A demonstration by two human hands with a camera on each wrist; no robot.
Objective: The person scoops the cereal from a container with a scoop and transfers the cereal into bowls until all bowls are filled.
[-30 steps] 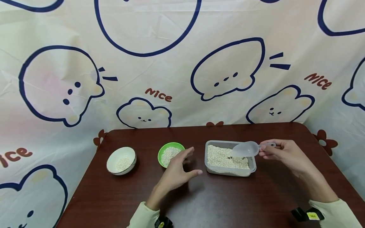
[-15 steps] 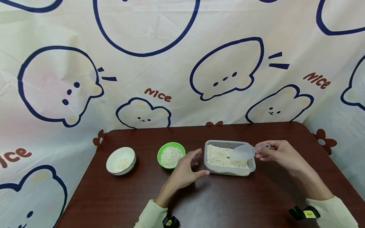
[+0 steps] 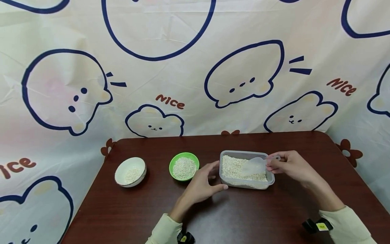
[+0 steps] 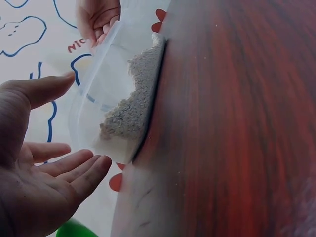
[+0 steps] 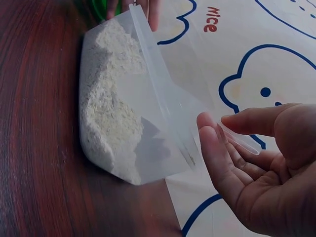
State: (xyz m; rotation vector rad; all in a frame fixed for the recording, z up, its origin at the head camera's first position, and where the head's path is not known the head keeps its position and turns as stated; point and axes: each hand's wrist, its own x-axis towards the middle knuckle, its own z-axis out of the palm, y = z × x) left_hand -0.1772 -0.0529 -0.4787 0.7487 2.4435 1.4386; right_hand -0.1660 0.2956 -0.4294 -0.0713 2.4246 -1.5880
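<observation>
Both hands had moved since one second earlier: the right hand (image 3: pixel 284 165) had brought the clear spoon (image 3: pixel 253 166) further left over the plastic tub (image 3: pixel 246 184), and the left hand (image 3: pixel 201 183) had come closer to the tub's left end. The right hand pinched the spoon by its handle, probably so that the fingers would stay out of the pale grain (image 3: pixel 231 166). The left hand held nothing; its fingers were relaxed, the thumb spread toward the front corner, perhaps to steady the tub, but whether it touched the wall I could not tell. Further left on the table (image 3: pixel 259 213) stood the green bowl (image 3: pixel 179 178) and the white bowl (image 3: pixel 120 171), each with some grain inside, likely kept within easy reach. Because the spoon was see-through, its edge was hard to make out, and whether it dipped in or carried anything stayed unclear. The left wrist view cut off most of the green bowl; the right wrist view showed only some of the left hand's fingers.
</observation>
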